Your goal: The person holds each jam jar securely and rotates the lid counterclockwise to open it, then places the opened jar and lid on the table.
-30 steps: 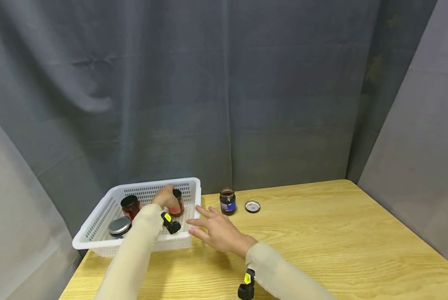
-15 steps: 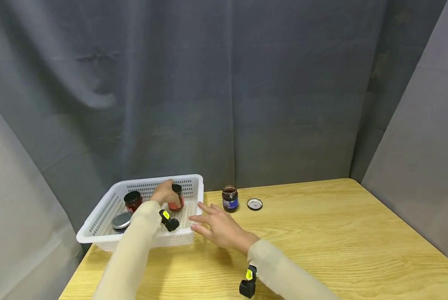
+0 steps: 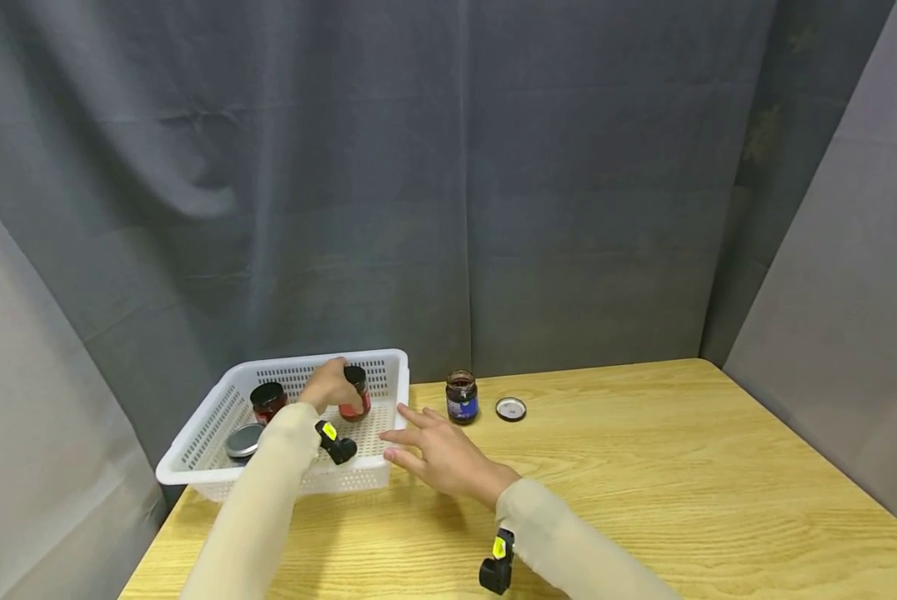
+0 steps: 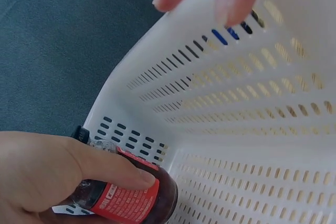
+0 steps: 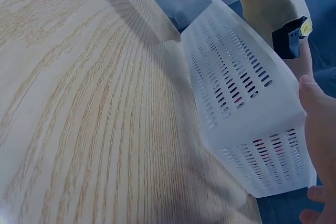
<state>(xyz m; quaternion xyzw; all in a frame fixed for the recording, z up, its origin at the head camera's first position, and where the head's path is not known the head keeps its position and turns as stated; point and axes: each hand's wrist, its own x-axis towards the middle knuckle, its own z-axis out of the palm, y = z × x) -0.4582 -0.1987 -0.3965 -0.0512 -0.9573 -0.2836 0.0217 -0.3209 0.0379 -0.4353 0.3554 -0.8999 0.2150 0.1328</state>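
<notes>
My left hand (image 3: 330, 387) reaches into the white basket (image 3: 210, 476) and grips a red-labelled jar (image 3: 355, 403) with a black lid, near the basket's right end. In the left wrist view the thumb of the left hand (image 4: 68, 169) lies along the red label (image 4: 128, 200). My right hand (image 3: 448, 454) is at the basket's right side, fingers spread and holding nothing; its fingertips are at the rim, and whether they touch it I cannot tell. Another dark-lidded red jar (image 3: 268, 402) and a silver-lidded jar (image 3: 244, 442) are in the basket's left part.
A lidless jar with a blue label (image 3: 461, 400) stands upright on the wooden table (image 3: 643, 467), right of the basket. Its neighbour is a round lid (image 3: 510, 409) lying flat. Grey curtain (image 3: 568, 208) hangs behind the table and along the sides.
The head view has shifted slightly, so basket, jars and lid sit a little further right and higher. Both hands keep nearly the same places; the left hand still grips the jar.
</notes>
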